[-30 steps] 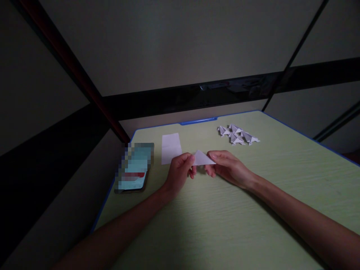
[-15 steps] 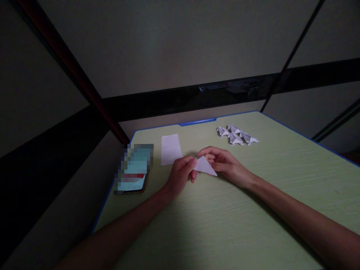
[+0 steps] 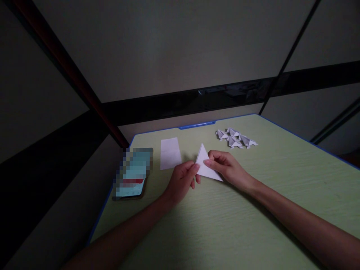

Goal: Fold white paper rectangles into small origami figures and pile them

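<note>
A white folded paper triangle (image 3: pixel 207 169) is held between both hands above the table, one corner pointing away from me. My left hand (image 3: pixel 182 180) pinches its left edge between thumb and fingers. On its right side, my right hand (image 3: pixel 226 166) grips it, the thumb on top and the other fingers curled behind. Beyond the right hand, several folded white paper figures (image 3: pixel 233 141) lie grouped on the table. A flat white sheet (image 3: pixel 170 153) with a faint crease rests behind my left hand.
A phone (image 3: pixel 135 174), its screen lit and partly pixelated, lies near the left edge of the pale green table (image 3: pixel 225 228). The table has a blue rim, with a blue handle-like piece (image 3: pixel 197 125) at the back. Dark-striped panels stand behind it.
The paper triangle has turned, and more of it shows, with a corner now pointing away. My right thumb has moved onto its face. The view has tipped up slightly.
</note>
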Demonstrator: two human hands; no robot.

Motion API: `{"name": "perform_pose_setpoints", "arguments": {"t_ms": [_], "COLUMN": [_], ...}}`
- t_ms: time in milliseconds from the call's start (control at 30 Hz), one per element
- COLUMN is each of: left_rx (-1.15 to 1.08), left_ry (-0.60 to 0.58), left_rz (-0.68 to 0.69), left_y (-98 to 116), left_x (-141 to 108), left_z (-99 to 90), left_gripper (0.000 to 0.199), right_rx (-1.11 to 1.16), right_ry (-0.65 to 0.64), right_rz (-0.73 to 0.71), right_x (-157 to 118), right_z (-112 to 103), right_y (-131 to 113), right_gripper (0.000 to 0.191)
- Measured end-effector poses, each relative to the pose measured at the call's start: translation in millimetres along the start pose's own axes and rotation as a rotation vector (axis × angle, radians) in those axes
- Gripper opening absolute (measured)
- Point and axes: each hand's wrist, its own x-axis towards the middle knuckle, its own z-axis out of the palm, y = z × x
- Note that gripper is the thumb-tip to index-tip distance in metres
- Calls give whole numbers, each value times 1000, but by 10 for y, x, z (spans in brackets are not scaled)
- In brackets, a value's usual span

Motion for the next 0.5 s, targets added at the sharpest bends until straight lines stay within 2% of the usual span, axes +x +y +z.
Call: {"name": "perform_pose_setpoints", "arguments": {"t_ms": [100, 233, 300, 400, 433, 500], "left_rx": [-45, -228, -248, -187, -178, -201], "left_ry": [6, -91, -97, -57, -53, -73], "left_rz": [-18, -65, -64, -42, -39, -43], "left_y": [-10, -56, -68, -66, -63, -60], "left_x": [8, 16, 16, 16, 16, 14], "left_z": [-7, -18, -19, -13, -10, -6], "left_gripper": [32, 28, 27, 26, 26, 26], "right_rx": [115, 217, 134, -37, -50, -12], "right_ry": [-62, -178, -115, 75, 77, -37], "right_rz": [24, 72, 29, -94, -109, -101], "right_x": [-5, -3, -1, -8, -15, -35], "right_z": [-3, -19, -21, -3, 9, 41], "right_y": [4, 7, 3, -18, -29, -51], "right_gripper": [35, 33, 29, 29, 29, 26]}}
